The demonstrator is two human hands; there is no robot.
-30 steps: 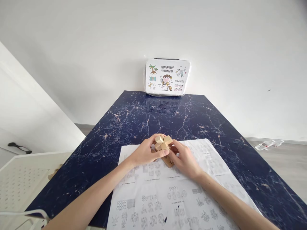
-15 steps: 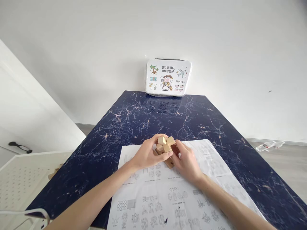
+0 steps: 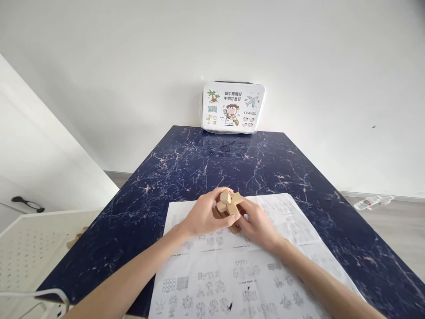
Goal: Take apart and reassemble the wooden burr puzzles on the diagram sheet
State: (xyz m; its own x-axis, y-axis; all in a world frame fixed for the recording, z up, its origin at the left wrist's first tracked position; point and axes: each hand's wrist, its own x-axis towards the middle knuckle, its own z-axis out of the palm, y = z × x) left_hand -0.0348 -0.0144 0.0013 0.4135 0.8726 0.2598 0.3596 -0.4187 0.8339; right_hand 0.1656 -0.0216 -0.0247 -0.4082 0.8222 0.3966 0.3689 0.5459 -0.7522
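Between my two hands sits a wooden interlocking puzzle [image 3: 227,203] made of crossed light-coloured pieces. My left hand [image 3: 207,216] is closed around its left side, thumb along the near face and fingers behind. On the other side, my right hand [image 3: 257,221] grips the puzzle's right end with thumb and fingertips. A darker wooden block [image 3: 235,228] with a mark on it shows below the puzzle; whether it is joined to it I cannot tell. Under both hands lies a large white instruction sheet [image 3: 209,254] printed with line drawings.
The sheet covers the near part of a dark blue marbled table [image 3: 232,164]. A white case [image 3: 233,107] with cartoon prints stands at the far edge against the wall. At the lower left are a white perforated surface [image 3: 26,252] and a white cable [image 3: 36,293]. A clear plastic item [image 3: 372,202] lies beyond the right edge.
The wooden puzzle has tilted slightly and dropped a little in my hands. My right fingers have shifted slightly lower around it; my left hand keeps nearly the same hold.
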